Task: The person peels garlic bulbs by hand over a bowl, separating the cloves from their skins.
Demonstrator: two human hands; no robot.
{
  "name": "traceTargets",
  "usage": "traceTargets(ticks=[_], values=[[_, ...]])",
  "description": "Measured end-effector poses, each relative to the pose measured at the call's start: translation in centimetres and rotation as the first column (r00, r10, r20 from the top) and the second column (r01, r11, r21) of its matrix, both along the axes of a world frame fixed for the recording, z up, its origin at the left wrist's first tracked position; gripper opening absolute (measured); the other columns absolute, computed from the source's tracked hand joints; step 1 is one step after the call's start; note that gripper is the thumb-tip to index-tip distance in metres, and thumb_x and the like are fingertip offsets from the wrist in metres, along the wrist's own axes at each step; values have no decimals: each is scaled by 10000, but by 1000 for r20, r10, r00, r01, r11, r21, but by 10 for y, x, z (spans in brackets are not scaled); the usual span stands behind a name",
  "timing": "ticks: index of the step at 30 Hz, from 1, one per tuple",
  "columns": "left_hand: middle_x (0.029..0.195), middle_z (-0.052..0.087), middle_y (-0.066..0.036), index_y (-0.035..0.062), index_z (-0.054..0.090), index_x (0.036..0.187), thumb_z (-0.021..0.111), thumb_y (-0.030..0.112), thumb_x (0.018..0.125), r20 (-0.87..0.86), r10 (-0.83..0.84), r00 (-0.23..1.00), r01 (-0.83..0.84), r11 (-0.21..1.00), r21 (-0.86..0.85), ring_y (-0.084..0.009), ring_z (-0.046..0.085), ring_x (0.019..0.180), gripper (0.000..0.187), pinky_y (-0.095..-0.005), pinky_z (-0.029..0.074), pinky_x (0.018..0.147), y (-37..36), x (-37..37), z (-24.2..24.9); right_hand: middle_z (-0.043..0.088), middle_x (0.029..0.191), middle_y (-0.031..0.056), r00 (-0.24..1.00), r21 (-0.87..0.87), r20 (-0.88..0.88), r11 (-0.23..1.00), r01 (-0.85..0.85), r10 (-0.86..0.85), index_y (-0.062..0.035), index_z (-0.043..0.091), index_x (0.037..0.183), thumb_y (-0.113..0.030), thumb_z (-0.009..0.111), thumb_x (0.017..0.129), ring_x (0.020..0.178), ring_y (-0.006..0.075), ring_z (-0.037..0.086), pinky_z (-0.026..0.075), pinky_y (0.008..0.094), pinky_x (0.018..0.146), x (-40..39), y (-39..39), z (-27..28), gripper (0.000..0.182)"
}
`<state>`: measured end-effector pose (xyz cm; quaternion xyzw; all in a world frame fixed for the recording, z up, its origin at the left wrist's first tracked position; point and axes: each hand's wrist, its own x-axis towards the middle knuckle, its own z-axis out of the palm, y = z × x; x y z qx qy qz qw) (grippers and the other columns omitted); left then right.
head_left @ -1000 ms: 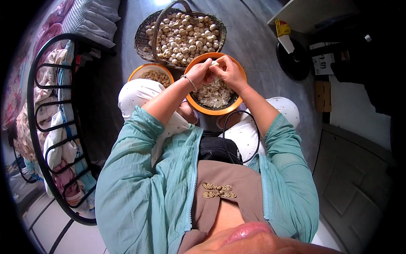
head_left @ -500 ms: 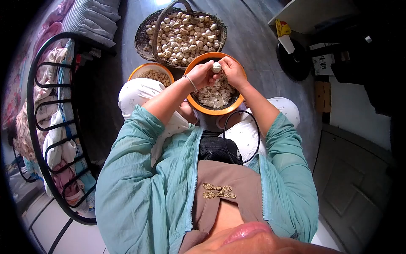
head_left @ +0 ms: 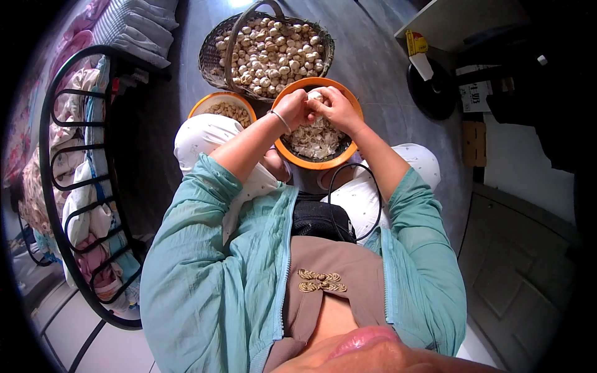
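A garlic bulb [head_left: 316,96] is held between my two hands, mostly covered by the fingers. My left hand [head_left: 295,109] is closed on it from the left, a bracelet around the wrist. From the right, my right hand [head_left: 336,109] bends over the bulb with its fingers against it. Both hands are above an orange-rimmed basin [head_left: 317,165]. Papery garlic skins [head_left: 315,140] fill much of that basin. Just behind it, a wicker basket [head_left: 214,76] holds many whole garlic bulbs. To the left, a smaller orange-rimmed bowl [head_left: 198,107] contains peeled-looking garlic cloves [head_left: 229,112].
A black metal rack [head_left: 48,155] with clothes and bedding stands at the left. At the right are a round black base [head_left: 431,93], a cardboard box [head_left: 474,143] and a dark cabinet door [head_left: 513,267]. A black bag [head_left: 320,219] rests at my waist.
My right hand has turned inward and moved left over the garlic bulb, so less of the bulb shows. The hands are closer together. The basins and basket have stayed in place.
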<state>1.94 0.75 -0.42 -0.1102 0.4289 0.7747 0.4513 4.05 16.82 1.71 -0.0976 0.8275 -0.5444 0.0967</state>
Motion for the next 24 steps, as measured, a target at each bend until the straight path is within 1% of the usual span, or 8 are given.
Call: traceTargets(ticks=[2,5,7,9,10,16,18,24], values=[[673,544,-46,73,551,863,268,299,908,12,-4,1000,3,999,39,-145,495,562,365,-258,395,511,1,-1,-4,552,897,103,998,68,-56,998,5,-1,-26,593,1005,-261,646,792,838,223,560,446,309,784,1,0,2,321],[675,536,-36,92,552,849,302,445,940,-6,-47,999,47,999,-6,-128,459,554,441,-240,372,509,1,3,14,603,919,110,997,-9,-70,1000,12,-13,-23,594,1024,-238,661,775,826,226,587,456,309,777,1,1,3,336],[656,474,-9,117,519,804,321,540,926,-166,-181,969,157,976,-150,-110,380,532,482,-229,325,496,3,4,15,621,924,108,999,-3,-45,1000,-3,3,-20,593,1036,-228,659,782,828,212,596,459,305,774,1,2,1,335],[649,431,4,127,496,783,316,523,934,-132,-153,979,143,986,-84,-105,341,528,461,-232,303,491,2,4,15,640,925,83,996,-237,83,971,-23,44,-13,585,1085,-191,638,814,838,152,594,457,278,774,1,1,-1,328],[641,388,18,138,473,761,311,507,943,-98,-129,987,127,992,-19,-100,302,524,442,-235,281,486,1,4,14,640,925,83,996,-238,84,971,-23,44,-13,585,1085,-191,638,814,838,152,594,457,278,774,1,1,-4,328],[654,343,25,142,451,796,284,503,950,-113,-106,988,102,994,-44,-95,296,549,426,-231,274,507,3,9,18,630,945,17,992,-343,124,939,29,15,-23,578,1139,-204,574,884,855,89,564,452,240,768,4,1,0,313],[659,343,25,138,452,815,282,499,951,-78,-114,990,115,993,7,-95,297,556,422,-230,275,514,1,7,19,621,928,2,922,-529,378,838,136,88,-38,595,1119,-227,539,908,818,73,557,451,223,732,3,5,2,288],[665,345,26,118,457,882,288,506,944,8,-172,985,170,978,122,-99,298,563,427,-238,286,527,1,7,18,615,833,-28,881,-501,462,849,168,98,-32,624,1056,-233,520,915,743,64,555,451,221,653,-8,15,-23,267]])
